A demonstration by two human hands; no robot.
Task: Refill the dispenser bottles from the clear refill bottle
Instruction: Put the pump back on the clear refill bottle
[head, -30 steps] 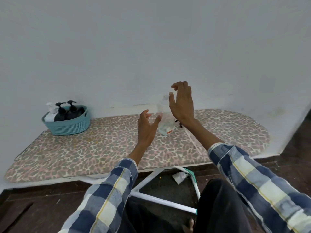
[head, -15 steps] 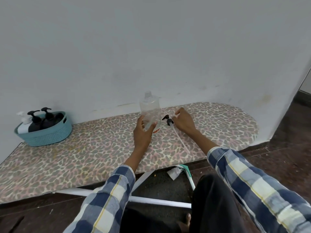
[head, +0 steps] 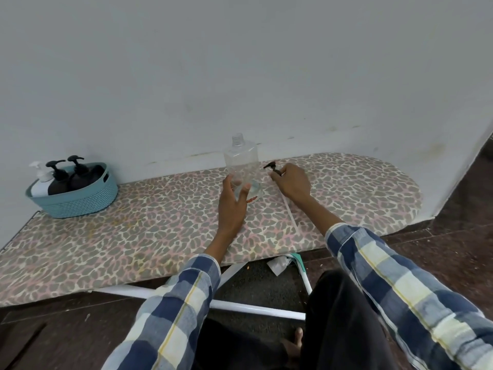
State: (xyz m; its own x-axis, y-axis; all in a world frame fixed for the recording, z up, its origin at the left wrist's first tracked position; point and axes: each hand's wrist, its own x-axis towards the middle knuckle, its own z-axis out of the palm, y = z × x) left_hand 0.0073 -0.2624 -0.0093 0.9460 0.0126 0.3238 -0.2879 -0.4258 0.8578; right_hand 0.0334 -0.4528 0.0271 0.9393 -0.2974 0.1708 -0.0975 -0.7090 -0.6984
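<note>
The clear refill bottle [head: 241, 162] stands upright with its neck uncapped on the leopard-print ironing board [head: 133, 236]. My left hand [head: 231, 201] grips its base, thumb on the left side and fingers on the right. Just right of the bottle my right hand [head: 293, 182] pinches a black pump head [head: 272, 166]. The pump's long thin tube [head: 290, 217] lies along the board toward me. One white dispenser bottle [head: 40, 180] and two dark dispenser bottles [head: 72, 177] stand in a teal basket [head: 80, 200] at the far left.
The board stands against a white wall [head: 240, 76]. Its white legs [head: 253, 308] and a scrap of paper [head: 278, 264] lie on the dark floor below the near edge. My knees are close under the board's front.
Both hands came down from the air to the board. The left now grips the bottle's base and the right holds the pump head beside it. The view has swung slightly.
</note>
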